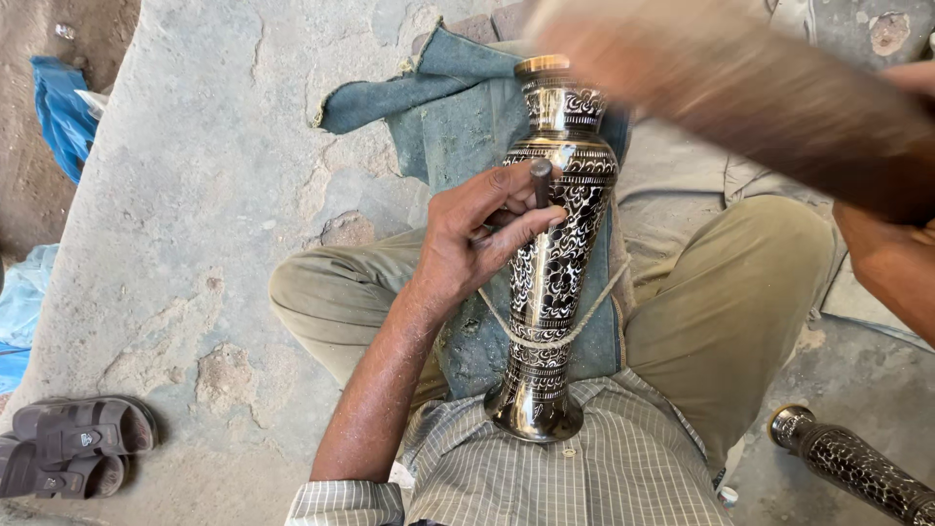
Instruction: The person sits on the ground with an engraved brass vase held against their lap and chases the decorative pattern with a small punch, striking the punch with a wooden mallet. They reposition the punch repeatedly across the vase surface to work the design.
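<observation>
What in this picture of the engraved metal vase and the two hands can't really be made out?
Head view:
- Brown wooden mallet: motion-blurred, its shape unclear.
- Right hand: cut by the right edge, grip unseen.
- Thin metal punch: tip hidden by left hand fingers.
- Second engraved metal vase: cut by the corner.

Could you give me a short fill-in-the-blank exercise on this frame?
1. The left hand holds a short metal ____ against the engraved vase.
2. The vase lies across the person's ____.
3. A ____ is looped round the vase's narrow part.
4. The right hand holds a blurred wooden mallet, raised ____ the vase.

Missing words: punch; lap; cord; above
</observation>
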Action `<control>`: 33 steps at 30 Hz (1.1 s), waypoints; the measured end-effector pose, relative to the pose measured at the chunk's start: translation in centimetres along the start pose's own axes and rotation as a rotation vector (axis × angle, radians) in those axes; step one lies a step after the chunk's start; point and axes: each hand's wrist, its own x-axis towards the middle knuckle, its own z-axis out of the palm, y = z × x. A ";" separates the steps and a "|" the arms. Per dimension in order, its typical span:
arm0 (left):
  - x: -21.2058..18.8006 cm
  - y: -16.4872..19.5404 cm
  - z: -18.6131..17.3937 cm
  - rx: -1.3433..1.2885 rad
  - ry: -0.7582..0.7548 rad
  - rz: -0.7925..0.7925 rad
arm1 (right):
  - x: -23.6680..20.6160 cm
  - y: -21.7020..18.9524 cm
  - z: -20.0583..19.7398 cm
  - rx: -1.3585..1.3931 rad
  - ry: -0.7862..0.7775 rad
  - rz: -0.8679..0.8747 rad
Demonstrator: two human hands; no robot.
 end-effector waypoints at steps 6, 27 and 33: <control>0.1 -0.2 -0.2 0.037 -0.004 0.043 | -0.4 0.1 0.2 0.050 0.023 0.000; 0.8 -1.1 -0.5 0.013 -0.070 0.078 | -1.2 0.1 0.5 -0.056 -0.023 0.048; 1.1 -0.9 -0.8 0.001 -0.089 0.106 | -1.3 0.1 0.1 -0.153 -0.078 0.056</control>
